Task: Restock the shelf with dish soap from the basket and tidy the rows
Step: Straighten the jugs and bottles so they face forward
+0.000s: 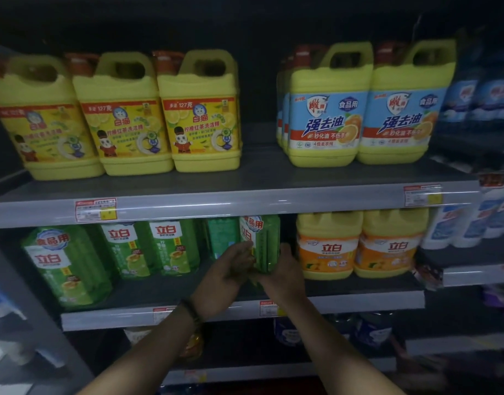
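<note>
A green dish soap bottle (264,240) stands on the middle shelf (359,299), turned edge-on to me. My left hand (226,277) presses against its left side and my right hand (285,273) against its right side, so both hold it. To its left stand more green dish soap bottles (148,249), one large one (64,266) nearest the front edge. Another green bottle (222,238) stands just behind the held one. The basket is out of view.
Yellow and orange soap jugs (359,246) stand right of the held bottle. The top shelf (245,201) carries yellow jugs at left (125,115) and at right (364,109), with a gap between. White and blue bottles (473,220) fill the far right.
</note>
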`<state>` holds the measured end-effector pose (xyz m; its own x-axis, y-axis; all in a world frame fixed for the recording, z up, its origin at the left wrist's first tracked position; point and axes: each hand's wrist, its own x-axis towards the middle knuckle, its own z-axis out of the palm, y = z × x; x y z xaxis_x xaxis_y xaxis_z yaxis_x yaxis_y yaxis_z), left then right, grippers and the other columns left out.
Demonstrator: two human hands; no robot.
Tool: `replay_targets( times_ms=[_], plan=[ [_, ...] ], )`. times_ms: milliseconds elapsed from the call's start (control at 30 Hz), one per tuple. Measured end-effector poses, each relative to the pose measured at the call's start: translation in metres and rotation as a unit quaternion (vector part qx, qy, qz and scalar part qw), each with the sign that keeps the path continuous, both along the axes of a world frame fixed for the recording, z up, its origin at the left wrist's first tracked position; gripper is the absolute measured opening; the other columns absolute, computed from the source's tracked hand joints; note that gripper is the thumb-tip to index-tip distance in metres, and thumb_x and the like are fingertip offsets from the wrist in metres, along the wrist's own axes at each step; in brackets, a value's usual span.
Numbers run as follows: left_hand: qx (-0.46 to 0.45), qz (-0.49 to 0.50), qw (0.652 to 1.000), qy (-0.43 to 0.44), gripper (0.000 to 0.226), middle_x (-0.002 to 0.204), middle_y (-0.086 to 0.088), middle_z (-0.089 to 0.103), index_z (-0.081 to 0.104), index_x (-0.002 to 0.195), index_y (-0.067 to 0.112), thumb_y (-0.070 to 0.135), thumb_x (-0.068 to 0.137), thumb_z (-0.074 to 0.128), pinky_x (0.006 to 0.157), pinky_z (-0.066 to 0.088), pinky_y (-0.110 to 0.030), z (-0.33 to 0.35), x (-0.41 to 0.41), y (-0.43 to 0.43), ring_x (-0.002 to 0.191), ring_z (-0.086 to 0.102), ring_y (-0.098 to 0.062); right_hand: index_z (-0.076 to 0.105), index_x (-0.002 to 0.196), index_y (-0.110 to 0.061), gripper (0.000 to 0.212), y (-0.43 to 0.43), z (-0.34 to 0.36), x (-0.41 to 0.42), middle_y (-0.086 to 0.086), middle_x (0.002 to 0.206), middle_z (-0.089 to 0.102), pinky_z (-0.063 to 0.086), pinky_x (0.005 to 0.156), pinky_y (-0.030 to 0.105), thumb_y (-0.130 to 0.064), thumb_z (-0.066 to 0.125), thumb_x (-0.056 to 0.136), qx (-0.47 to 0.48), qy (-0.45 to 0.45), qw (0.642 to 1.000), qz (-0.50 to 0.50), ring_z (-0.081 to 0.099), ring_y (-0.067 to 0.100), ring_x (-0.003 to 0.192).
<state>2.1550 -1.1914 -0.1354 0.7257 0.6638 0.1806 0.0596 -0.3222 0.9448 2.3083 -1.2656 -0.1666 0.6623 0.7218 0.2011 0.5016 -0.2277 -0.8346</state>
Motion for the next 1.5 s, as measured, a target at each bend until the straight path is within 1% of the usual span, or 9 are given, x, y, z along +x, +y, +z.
replay_targets(
  times_ms=[167, 267, 400, 600, 767, 1033, 1233, 1400, 1500],
  plan=[
    [-0.057, 0.033, 0.997, 0.030, 0.038, 0.133, 0.002, 0.071, 0.058, 0.131, 0.021, -0.003, 0.101, 0.057, 0.090, 0.058, -0.029, 0.005, -0.013, 0.023, 0.122, 0.067, -0.024, 0.059, 0.123, -0.021, 0.066, 0.005, 0.004, -0.001, -0.003, 0.116, 0.075, 0.063, 0.068, 0.027, -0.050, 0.092, 0.075, 0.000, -0.003, 1.000, -0.013, 0.075, 0.016, 0.102],
    [-0.056, 0.040, 0.997, 0.034, 0.044, 0.129, 0.013, 0.064, 0.056, 0.122, 0.037, 0.000, 0.099, 0.063, 0.092, 0.057, -0.027, 0.013, -0.007, 0.024, 0.111, 0.065, -0.004, 0.061, 0.131, -0.018, 0.065, 0.005, 0.007, 0.010, -0.002, 0.125, 0.074, 0.054, 0.072, 0.016, -0.032, 0.094, 0.077, -0.028, 0.037, 0.998, 0.038, 0.072, 0.017, 0.114],
    [-0.026, 0.014, 0.999, 0.046, 0.058, 0.131, 0.021, 0.061, 0.048, 0.144, 0.028, 0.003, 0.096, 0.069, 0.085, 0.053, -0.006, 0.010, 0.004, 0.024, 0.103, 0.062, 0.021, 0.067, 0.137, -0.020, 0.061, 0.005, 0.017, 0.018, -0.001, 0.132, 0.074, 0.058, 0.088, 0.025, -0.028, 0.092, 0.081, -0.078, 0.027, 0.992, 0.096, 0.070, 0.017, 0.118],
    [-0.050, 0.034, 0.998, 0.027, 0.055, 0.129, 0.014, 0.067, 0.051, 0.139, 0.030, 0.005, 0.095, 0.073, 0.092, 0.060, -0.025, 0.002, -0.003, 0.020, 0.110, 0.071, 0.000, 0.078, 0.119, -0.016, 0.031, 0.004, 0.006, 0.006, 0.001, 0.117, 0.079, 0.042, 0.060, 0.006, -0.023, 0.083, 0.090, -0.067, -0.039, 0.997, 0.014, 0.074, 0.013, 0.101],
    [-0.031, 0.019, 0.999, 0.005, 0.063, 0.143, 0.002, 0.065, 0.050, 0.145, 0.029, 0.008, 0.092, 0.077, 0.109, 0.053, -0.052, -0.007, -0.022, 0.019, 0.131, 0.064, -0.021, 0.076, 0.114, -0.015, 0.022, 0.006, 0.003, -0.001, 0.002, 0.112, 0.079, 0.061, 0.076, 0.027, -0.026, 0.080, 0.095, -0.090, -0.054, 0.994, 0.016, 0.075, 0.017, 0.099],
    [-0.004, 0.073, 0.997, -0.036, 0.061, 0.138, 0.013, 0.067, 0.055, 0.134, 0.047, 0.011, 0.088, 0.073, 0.108, 0.054, -0.038, -0.015, -0.068, 0.022, 0.132, 0.062, -0.013, 0.074, 0.112, -0.022, 0.027, 0.027, -0.003, -0.053, 0.003, 0.106, 0.076, 0.063, 0.080, 0.041, -0.044, 0.066, 0.099, -0.126, -0.112, 0.984, 0.057, 0.072, 0.023, 0.097],
    [0.027, 0.156, 0.986, 0.055, 0.104, 0.152, 0.011, 0.040, 0.023, 0.158, 0.044, 0.041, 0.071, 0.078, 0.120, 0.034, -0.045, -0.024, -0.108, 0.025, 0.142, 0.027, -0.013, 0.072, 0.120, -0.025, 0.031, 0.051, -0.001, -0.095, 0.002, 0.114, 0.077, 0.063, 0.087, 0.041, -0.042, 0.066, 0.094, -0.123, -0.094, 0.984, 0.091, 0.074, 0.026, 0.106],
    [0.003, 0.193, 0.981, 0.036, 0.108, 0.147, 0.007, 0.044, 0.024, 0.158, 0.049, 0.045, 0.068, 0.083, 0.116, 0.043, -0.050, -0.029, -0.137, 0.038, 0.140, 0.034, -0.017, 0.073, 0.123, -0.031, 0.039, 0.071, 0.004, -0.126, -0.006, 0.117, 0.078, 0.062, 0.090, 0.033, -0.041, 0.076, 0.086, -0.108, -0.081, 0.980, 0.145, 0.074, 0.018, 0.109],
    [0.000, 0.202, 0.979, 0.029, 0.103, 0.147, 0.008, 0.047, 0.021, 0.157, 0.056, 0.043, 0.074, 0.080, 0.113, 0.037, -0.031, -0.034, -0.153, 0.044, 0.138, 0.035, -0.014, 0.074, 0.127, -0.027, 0.037, 0.082, 0.007, -0.143, -0.004, 0.124, 0.077, 0.060, 0.092, 0.031, -0.031, 0.078, 0.091, -0.096, -0.094, 0.978, 0.162, 0.073, 0.018, 0.114]
  ],
)
